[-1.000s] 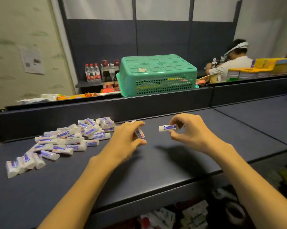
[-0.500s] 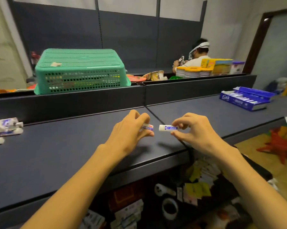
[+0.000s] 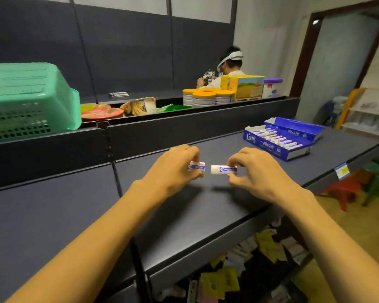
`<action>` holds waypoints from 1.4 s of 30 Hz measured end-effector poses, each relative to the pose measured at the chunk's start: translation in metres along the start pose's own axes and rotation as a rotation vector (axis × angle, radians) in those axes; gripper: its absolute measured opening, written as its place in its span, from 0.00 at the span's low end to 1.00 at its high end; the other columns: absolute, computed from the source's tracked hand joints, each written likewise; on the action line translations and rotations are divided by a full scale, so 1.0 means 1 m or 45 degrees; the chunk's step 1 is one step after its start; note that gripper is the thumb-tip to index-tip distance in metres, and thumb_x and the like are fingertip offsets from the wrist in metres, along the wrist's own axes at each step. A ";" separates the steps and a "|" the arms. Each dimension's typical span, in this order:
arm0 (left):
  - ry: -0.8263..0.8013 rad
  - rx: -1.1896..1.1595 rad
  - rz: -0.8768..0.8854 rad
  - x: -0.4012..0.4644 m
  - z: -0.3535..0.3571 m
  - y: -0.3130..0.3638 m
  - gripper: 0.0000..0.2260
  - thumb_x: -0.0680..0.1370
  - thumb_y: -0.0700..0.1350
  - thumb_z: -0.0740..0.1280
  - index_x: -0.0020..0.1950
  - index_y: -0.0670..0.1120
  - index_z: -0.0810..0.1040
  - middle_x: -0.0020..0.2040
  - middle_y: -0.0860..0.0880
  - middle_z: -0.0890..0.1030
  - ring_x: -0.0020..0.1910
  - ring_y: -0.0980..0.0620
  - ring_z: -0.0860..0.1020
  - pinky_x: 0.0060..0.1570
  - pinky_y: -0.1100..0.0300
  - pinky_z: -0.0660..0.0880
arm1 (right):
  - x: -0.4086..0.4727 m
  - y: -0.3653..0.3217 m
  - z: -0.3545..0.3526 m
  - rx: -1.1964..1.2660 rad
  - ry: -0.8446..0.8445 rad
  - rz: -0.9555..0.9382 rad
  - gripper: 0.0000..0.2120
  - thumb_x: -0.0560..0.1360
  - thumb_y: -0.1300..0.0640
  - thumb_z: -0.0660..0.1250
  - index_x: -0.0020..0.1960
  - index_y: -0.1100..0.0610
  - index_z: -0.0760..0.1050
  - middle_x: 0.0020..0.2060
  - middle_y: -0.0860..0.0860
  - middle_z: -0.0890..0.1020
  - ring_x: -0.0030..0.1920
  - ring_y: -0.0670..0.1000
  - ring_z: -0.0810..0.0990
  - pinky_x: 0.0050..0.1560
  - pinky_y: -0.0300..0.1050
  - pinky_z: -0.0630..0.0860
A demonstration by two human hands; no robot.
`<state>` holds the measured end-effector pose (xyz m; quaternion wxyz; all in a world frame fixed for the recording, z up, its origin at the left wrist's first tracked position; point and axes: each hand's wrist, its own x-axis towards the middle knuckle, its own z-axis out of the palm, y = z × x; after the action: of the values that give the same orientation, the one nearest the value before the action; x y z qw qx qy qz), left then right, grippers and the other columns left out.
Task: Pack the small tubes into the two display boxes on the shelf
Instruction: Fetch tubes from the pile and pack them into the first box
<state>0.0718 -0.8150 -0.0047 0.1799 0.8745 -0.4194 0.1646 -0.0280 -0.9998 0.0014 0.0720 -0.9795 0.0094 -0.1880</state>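
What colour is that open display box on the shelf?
The display box is blue with white lettering, seen in the head view.

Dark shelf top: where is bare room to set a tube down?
The dark shelf top is bare from the left hand leftward, and between the right hand and the blue cardboard display box. The far-right end, around that box, is crowded.
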 end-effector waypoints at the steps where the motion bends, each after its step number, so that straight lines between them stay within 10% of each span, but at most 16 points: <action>1: 0.002 -0.007 0.010 0.015 0.007 0.006 0.11 0.72 0.51 0.72 0.48 0.48 0.75 0.46 0.50 0.77 0.42 0.51 0.70 0.40 0.60 0.65 | 0.003 0.015 -0.002 0.013 0.005 0.001 0.12 0.72 0.50 0.70 0.54 0.52 0.79 0.50 0.49 0.78 0.50 0.49 0.75 0.53 0.49 0.76; 19: 0.155 -0.015 -0.336 0.186 0.122 0.139 0.12 0.73 0.47 0.72 0.54 0.46 0.78 0.50 0.47 0.76 0.46 0.53 0.71 0.45 0.61 0.67 | 0.068 0.279 -0.038 0.211 -0.085 -0.231 0.15 0.73 0.53 0.69 0.59 0.53 0.79 0.54 0.52 0.79 0.50 0.49 0.75 0.50 0.44 0.73; 42: 0.230 0.146 -0.659 0.252 0.149 0.117 0.10 0.75 0.45 0.69 0.57 0.47 0.79 0.52 0.47 0.77 0.47 0.51 0.74 0.45 0.60 0.69 | 0.177 0.309 0.021 -0.046 -0.169 -0.631 0.15 0.77 0.45 0.63 0.62 0.47 0.76 0.56 0.50 0.78 0.55 0.50 0.74 0.54 0.45 0.69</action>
<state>0.1490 -1.1205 -0.0053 0.2027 0.9431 -0.1542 0.2139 0.1469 -1.3110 0.0018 0.0067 -0.9632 -0.2323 -0.1350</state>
